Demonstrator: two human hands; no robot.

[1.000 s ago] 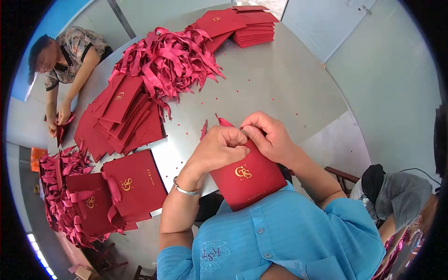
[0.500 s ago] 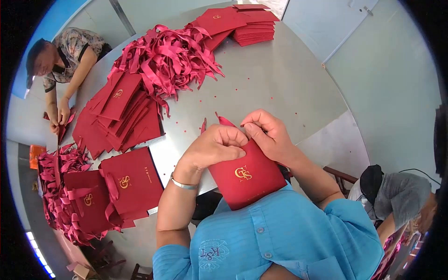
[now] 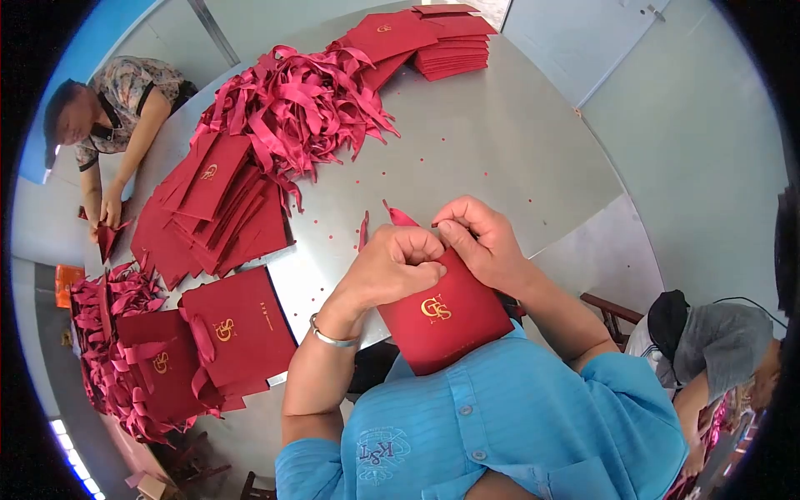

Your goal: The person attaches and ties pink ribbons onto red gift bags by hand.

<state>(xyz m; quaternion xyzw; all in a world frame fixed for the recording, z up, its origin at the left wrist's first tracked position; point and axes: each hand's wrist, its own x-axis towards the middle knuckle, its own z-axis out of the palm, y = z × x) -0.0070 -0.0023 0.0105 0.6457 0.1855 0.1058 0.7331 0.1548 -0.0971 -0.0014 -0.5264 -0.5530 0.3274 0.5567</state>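
— Both hands pinching that red bag?
— Yes. Left hand and right hand stay closed on its top edge against the chest, ribbon poking out. Barely shifted; threading continues.

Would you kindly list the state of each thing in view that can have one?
Left hand: closed on the red bag's top edge.
Right hand: pinching the same edge.
Red bag: flat, held against the chest.
Ribbon: sticking up from the bag's top.
Ribbon pile: loose, tangled.
Flat bags: overlapping, unribboned.
Ribboned bags: lying flat.
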